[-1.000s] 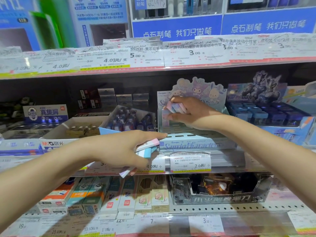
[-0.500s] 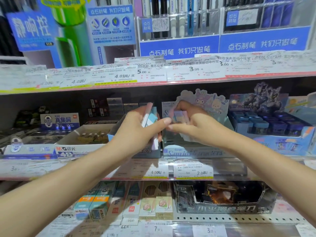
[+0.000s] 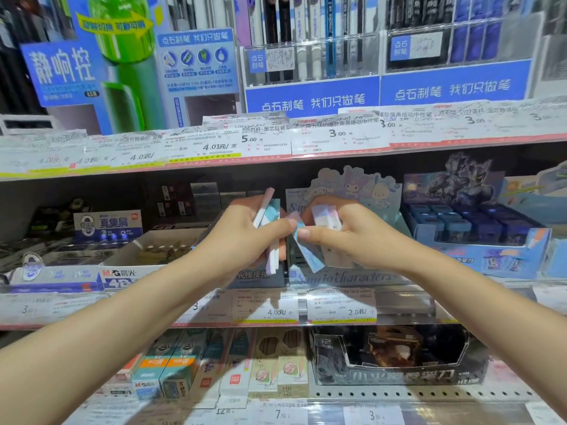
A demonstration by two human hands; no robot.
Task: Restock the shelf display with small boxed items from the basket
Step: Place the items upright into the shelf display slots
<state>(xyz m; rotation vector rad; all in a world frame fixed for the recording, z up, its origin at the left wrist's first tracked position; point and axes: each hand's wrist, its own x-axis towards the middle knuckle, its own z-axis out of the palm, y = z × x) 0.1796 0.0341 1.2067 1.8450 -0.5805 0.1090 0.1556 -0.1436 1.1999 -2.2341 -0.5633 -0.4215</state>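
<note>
Pastel cardboard, pink, blue and white: the left hand (image 3: 245, 237) grips a fanned stack of small boxes (image 3: 270, 228), fingers curled round their middles. Just beside it, the right hand (image 3: 346, 231) pinches one slim box (image 3: 306, 251) by its top end, more tucked in the palm, before the character display tray (image 3: 346, 276). They look light, stiff, slightly slick; best held by the flat faces.

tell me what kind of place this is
Most likely a stationery shop aisle. Price tags line the shelf edges, pens stand in racks above, and both hands, left hand and right hand, hold small pastel boxes before a cartoon display box.
</note>
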